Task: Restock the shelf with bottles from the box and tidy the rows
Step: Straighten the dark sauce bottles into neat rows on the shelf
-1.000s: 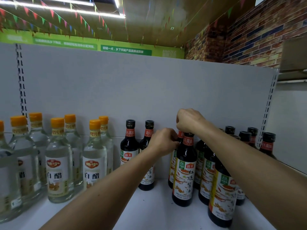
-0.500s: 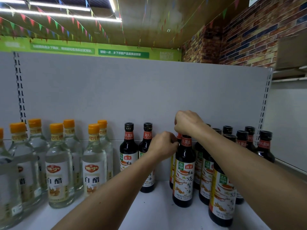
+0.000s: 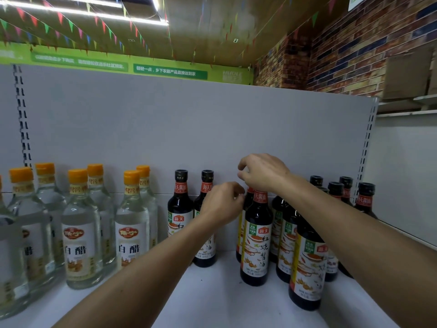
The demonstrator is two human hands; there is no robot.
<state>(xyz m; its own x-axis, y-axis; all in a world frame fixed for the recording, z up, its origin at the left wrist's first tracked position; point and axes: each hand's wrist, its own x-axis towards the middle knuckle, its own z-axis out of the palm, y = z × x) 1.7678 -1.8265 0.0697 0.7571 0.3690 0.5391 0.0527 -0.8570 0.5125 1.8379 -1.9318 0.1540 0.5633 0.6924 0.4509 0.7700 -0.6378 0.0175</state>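
Both hands are reaching in over the white shelf [image 3: 212, 304] towards the soy sauce bottles [image 3: 307, 261], which are standing in rows on the right half, up against the grey back panel [image 3: 165, 129]. These are dark glass bottles with black caps and red neck bands, and they are looking full of dark liquid.

The right hand [image 3: 264, 172] is hovering at the top of the front soy bottle [image 3: 256, 245], hiding its cap. Its fingers are curling loosely, and I cannot tell whether it is gripping the cap or only resting over it. The left hand [image 3: 221, 204] is sitting lower, just beside that bottle's neck. Its fingers are curling in towards the rear bottle [image 3: 247, 202] standing directly behind, and whether they are pinching that neck cannot be told.

Two more soy bottles [image 3: 180, 204] are standing side by side at the back, left of the hands and a little apart from the main group.

On the left half, white vinegar bottles [image 3: 81, 233] are standing in rows. They are clear bottles with orange caps and white labels, and they are holding clear liquid.
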